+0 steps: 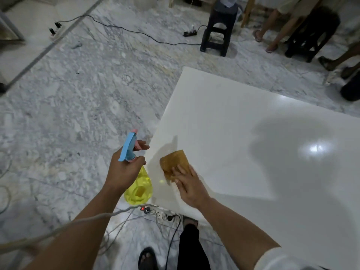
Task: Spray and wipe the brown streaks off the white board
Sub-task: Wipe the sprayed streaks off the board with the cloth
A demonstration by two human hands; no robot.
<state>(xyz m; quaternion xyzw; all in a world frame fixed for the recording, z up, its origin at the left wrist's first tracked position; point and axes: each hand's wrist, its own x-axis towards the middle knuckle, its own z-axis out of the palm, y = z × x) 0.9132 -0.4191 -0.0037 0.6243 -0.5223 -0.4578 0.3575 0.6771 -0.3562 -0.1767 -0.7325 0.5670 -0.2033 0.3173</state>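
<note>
A large white board fills the right half of the head view, glossy with light glare. Near its front left corner lies a brown cloth. My right hand presses flat on the cloth's near end with straight fingers. Just off the board's left edge, my left hand grips a spray bottle with a yellow body and a blue and pink trigger head, one finger on the trigger. A faint wet patch shows around the cloth. No clear brown streaks are visible on the board.
Marble floor surrounds the board. A power strip and cables lie below the board's near corner, by my feet. A dark plastic stool and other people's legs stand at the far side. A white cable crosses my left forearm.
</note>
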